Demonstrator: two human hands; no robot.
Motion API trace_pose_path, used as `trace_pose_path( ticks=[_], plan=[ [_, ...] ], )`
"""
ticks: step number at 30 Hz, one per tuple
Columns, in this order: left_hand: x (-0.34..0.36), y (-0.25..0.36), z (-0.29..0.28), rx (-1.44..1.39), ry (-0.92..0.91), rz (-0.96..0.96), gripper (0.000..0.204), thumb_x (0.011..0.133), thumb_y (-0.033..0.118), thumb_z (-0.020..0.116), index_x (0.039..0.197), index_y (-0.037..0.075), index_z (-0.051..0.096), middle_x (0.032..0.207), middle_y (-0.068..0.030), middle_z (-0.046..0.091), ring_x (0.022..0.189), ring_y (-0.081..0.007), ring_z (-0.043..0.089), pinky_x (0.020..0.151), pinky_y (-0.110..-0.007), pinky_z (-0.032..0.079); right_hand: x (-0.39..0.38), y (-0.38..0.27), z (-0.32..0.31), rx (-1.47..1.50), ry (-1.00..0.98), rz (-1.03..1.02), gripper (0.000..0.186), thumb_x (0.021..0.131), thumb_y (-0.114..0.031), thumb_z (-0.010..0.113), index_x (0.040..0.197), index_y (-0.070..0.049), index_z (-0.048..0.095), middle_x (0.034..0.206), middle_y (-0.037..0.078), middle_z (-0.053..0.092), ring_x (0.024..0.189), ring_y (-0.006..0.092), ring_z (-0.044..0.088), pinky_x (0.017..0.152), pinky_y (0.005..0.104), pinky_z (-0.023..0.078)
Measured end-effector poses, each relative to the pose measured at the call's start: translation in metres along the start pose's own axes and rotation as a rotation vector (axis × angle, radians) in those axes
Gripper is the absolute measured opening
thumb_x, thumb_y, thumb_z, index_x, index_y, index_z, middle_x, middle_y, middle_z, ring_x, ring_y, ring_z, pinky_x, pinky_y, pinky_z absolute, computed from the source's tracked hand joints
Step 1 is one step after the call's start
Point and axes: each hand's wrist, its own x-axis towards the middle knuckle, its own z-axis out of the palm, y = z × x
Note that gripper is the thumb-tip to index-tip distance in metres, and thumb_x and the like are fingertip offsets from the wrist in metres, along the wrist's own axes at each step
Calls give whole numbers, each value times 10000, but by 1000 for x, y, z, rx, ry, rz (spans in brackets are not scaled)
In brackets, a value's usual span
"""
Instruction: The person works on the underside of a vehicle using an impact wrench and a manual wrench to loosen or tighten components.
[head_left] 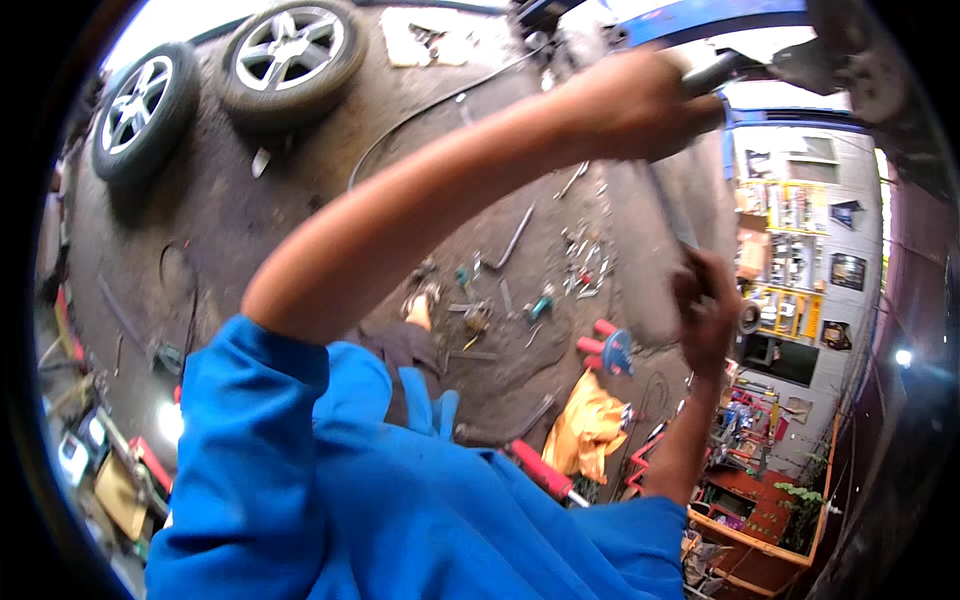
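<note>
My left hand [650, 105] reaches up to the right, fingers wrapped round a dark rod-like part [715, 75]. This part leads to a blurred metal car assembly [815, 68] at the top right. Lower down, my right hand [708, 305] is closed on the lower end of a long flat metal bar [672, 208]. The bar slants up towards my left hand; its upper end is lost behind that hand. Motion smears both hands, so the exact finger placement is unclear.
Two wheels with tyres [285, 60] are at the upper left. Sockets and small tools [588, 260] litter the floor, near a blue disc with red handles [615, 350]. An orange cloth [585, 425] lies by a red-handled tool [540, 468]. Tool shelves [795, 210] stand right.
</note>
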Motion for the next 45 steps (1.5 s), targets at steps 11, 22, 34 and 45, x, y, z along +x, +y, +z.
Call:
trace_pose_path(
  ticks=[11,22,34,45],
  plan=[
    [-297,-463,116,-823,700,-1620,268,894,234,539,760,4,562,613,-73,537,453,-176,489,396,-335,400,-183,46,377,729,-812,275,111,875,-176,605,833,-75,586,744,204,614,747,405,619,587,451,477],
    [-170,-617,191,935,-501,-730,387,774,319,586,934,-21,677,1198,-174,586,1169,-324,496,951,-442,394,-328,270,545,1045,-112,1151,700,973,-597,232,770,-25,580,669,29,574,639,117,538,603,305,434],
    [-168,-686,286,773,-979,-744,481,750,455,609,989,43,676,982,-232,625,939,-389,618,832,-462,483,-242,454,631,440,222,1197,333,913,-282,526,1099,-6,531,854,200,643,801,369,633,711,428,499],
    [-104,-555,263,949,-1039,-620,601,743,580,620,919,12,707,902,-223,683,880,-361,671,784,-434,524,-283,235,607,1366,153,1771,494,945,-509,471,979,-25,563,748,68,633,704,233,645,678,359,547]
  ],
)
